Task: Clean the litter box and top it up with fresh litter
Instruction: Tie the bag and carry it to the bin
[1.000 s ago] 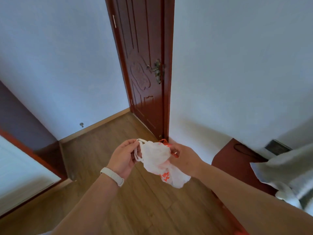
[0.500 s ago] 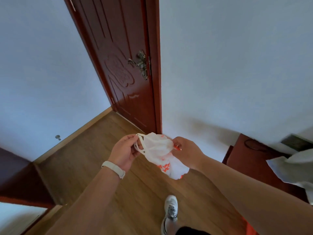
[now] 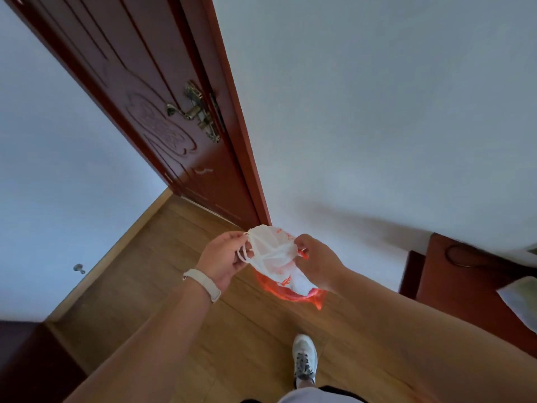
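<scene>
Two hands' grip, left hand, right hand, plastic bag between

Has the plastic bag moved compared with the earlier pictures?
Yes. The plastic bag, carried in both hands, has come nearer to the door, which now looms larger.

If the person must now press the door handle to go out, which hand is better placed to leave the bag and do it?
Probably the left hand. The door handle lies up and to the left, on its side. It only pinches the loops of the plastic bag; the right hand grips the bunched body.
</scene>
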Motion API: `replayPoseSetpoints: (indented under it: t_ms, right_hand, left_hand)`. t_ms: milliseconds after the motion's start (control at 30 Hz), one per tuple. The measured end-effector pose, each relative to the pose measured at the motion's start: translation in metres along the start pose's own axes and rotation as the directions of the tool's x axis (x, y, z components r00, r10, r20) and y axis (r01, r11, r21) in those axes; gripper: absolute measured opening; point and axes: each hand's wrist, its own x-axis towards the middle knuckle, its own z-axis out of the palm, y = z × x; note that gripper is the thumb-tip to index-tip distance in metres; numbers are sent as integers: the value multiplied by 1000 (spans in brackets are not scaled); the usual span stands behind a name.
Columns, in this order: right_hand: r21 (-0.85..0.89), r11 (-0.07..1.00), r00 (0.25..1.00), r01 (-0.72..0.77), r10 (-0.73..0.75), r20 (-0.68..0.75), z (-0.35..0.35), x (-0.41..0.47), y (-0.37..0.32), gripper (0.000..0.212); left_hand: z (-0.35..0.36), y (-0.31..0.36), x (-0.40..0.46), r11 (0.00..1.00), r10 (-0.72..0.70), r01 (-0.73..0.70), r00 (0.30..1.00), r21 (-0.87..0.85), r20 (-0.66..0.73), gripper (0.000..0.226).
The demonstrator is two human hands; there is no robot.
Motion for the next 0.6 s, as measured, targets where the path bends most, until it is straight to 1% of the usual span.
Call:
replayPoseSetpoints:
  t_ms: [167,333,467,533,600]
  right_hand:
    - [-6,1000,1000,-21,21,19,-1,37,3,33]
    - [13,998,998,-58,58,-1,2,67,6,32]
    - [2,995,995,-101,101,1,6,96,12,31]
    - [-24,990,990,-141,141,0,8,109,17,34]
    - [-42,977,978,-208,209,10,10,119,24,39]
  left_hand:
    - [2,8,40,993,-63,63,998,96,-6,15]
    - [8,17,84,989,-107,108,994,102,-20,14]
    - [17,21,120,983,-148,146,989,111,7,13]
    - [20,17,138,973,-164,158,986,168,23,13]
    - [22,7,161,947,-172,155,984,281,40,15]
